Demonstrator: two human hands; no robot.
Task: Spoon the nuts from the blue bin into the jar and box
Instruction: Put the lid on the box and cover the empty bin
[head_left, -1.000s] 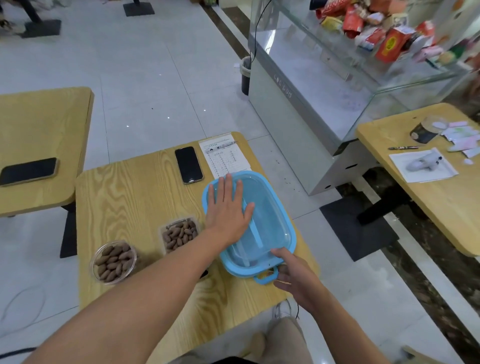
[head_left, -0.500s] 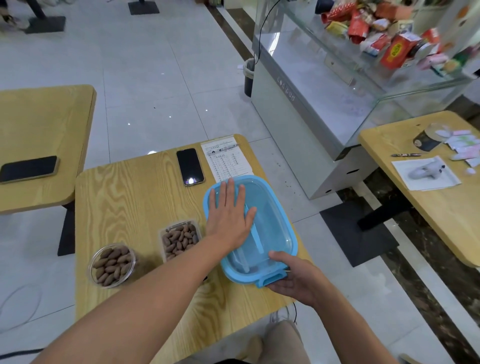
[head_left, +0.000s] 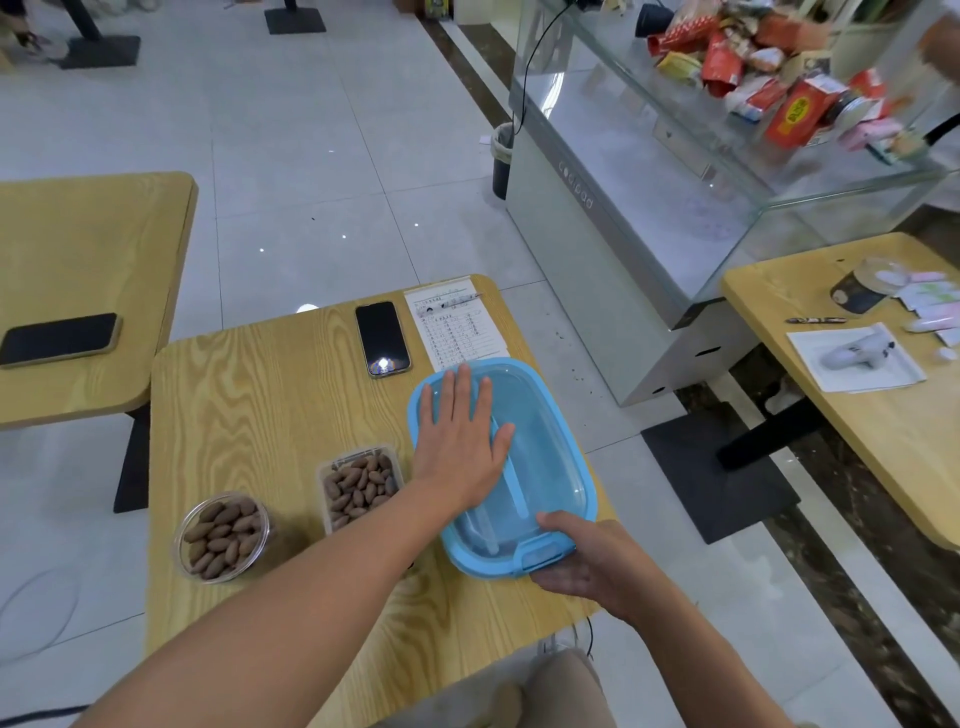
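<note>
Presses down with the left hand (head_left: 460, 457), fingers (head_left: 462, 395) straight and close together, flat on the clear lid (head_left: 545, 441) of the blue bin (head_left: 566, 410). Holds nothing in that hand; just pushes on the lid, the same as a second ago.

Grips the near end of the bin with the right hand (head_left: 587, 566): thumb (head_left: 558, 522) on top of the lid, other fingers curled under the end, right beside the blue clip (head_left: 540, 556). Shows the clip folded up tight against the bin now. Differs from a second ago, with the clip hanging down and loose at the fingertips back then.

Shows a pale long thing (head_left: 511, 478) under the lid, just by the left thumb. Cannot tell for sure what it is.

Just left of the left wrist: the clear box (head_left: 361, 483), full of brown nuts. Farther left, well apart from both hands: the round jar (head_left: 223, 535), full of nuts too. Both open on top, in the same spots as before.

Past the left fingertips: a black phone (head_left: 383, 338) and a sheet of paper (head_left: 457, 325), the paper touching the far edge of the bin. All on the wooden table (head_left: 260, 395).
</note>
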